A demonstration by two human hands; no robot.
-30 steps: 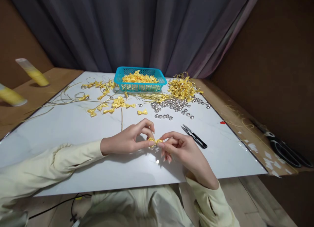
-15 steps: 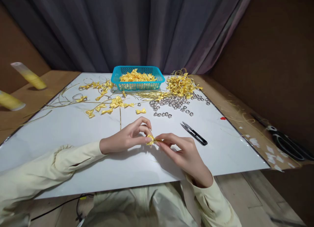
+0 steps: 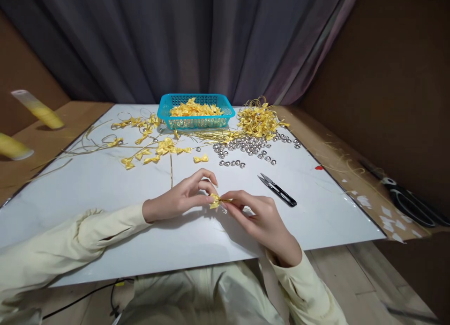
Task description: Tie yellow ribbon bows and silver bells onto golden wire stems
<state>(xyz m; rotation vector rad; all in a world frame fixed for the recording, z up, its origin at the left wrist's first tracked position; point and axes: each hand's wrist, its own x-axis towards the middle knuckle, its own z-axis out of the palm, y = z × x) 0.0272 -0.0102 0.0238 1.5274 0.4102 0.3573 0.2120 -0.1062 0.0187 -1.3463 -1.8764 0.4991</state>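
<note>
Both hands meet over the middle of the white board. My left hand pinches the left side of a small yellow ribbon bow between thumb and forefinger. My right hand pinches the same bow from the right, fingers curled. A thin gold wire runs away from the hands toward the back. One loose bow lies just behind them.
Black thread snips lie right of my hands. At the back stand a blue basket of yellow bows, a heap of wired bows, several silver beads and scattered bows. Large scissors rest far right, yellow spools far left.
The hands have stayed together on the bow. The right hand's fingers have curled in closer and turned the bow a little; the view has shifted slightly.
</note>
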